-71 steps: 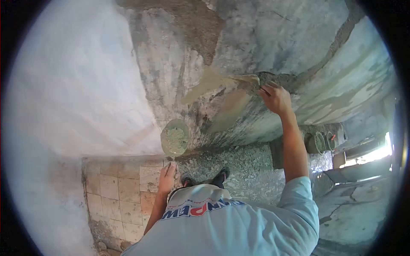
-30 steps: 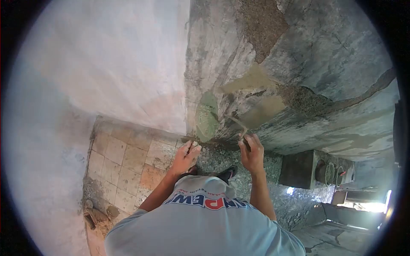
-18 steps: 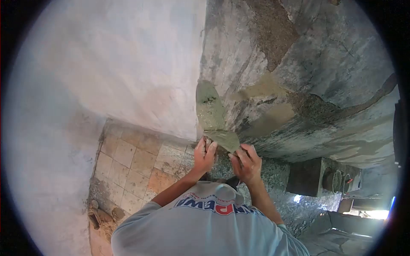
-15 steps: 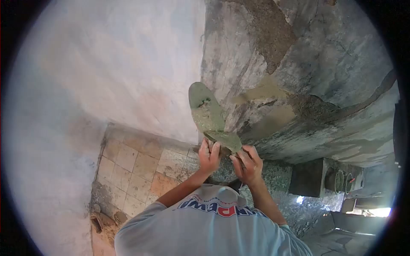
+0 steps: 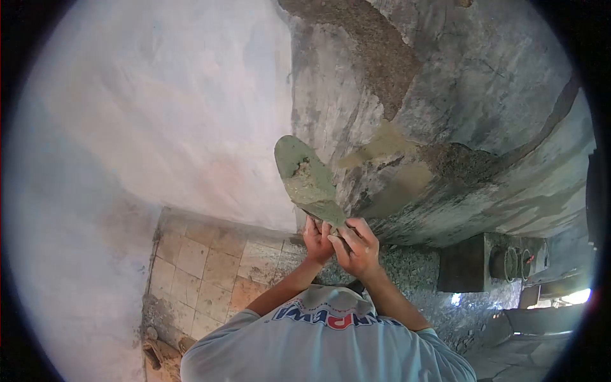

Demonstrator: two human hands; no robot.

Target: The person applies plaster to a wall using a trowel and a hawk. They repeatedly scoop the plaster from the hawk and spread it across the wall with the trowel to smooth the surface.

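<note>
A long rounded trowel blade (image 5: 312, 178), coated in grey-green mortar, points up and left in front of the wall corner. My left hand (image 5: 318, 240) is closed at its lower end, with the handle mostly hidden. Just to the right, my right hand (image 5: 358, 248) grips a second, smaller mortar-covered trowel (image 5: 326, 210), whose blade lies over the lower part of the long one. The two hands are nearly touching.
A smooth pale wall (image 5: 191, 114) stands at the left, and a rough grey wall (image 5: 458, 83) with broken plaster and damp patches at the right. Below are floor tiles (image 5: 219, 274), debris (image 5: 162, 353) at lower left and a dark block (image 5: 464, 264) at right.
My right hand and the smaller trowel have moved left, closer to my left hand. The small blade now overlaps the long one more. The view has shifted slightly.
</note>
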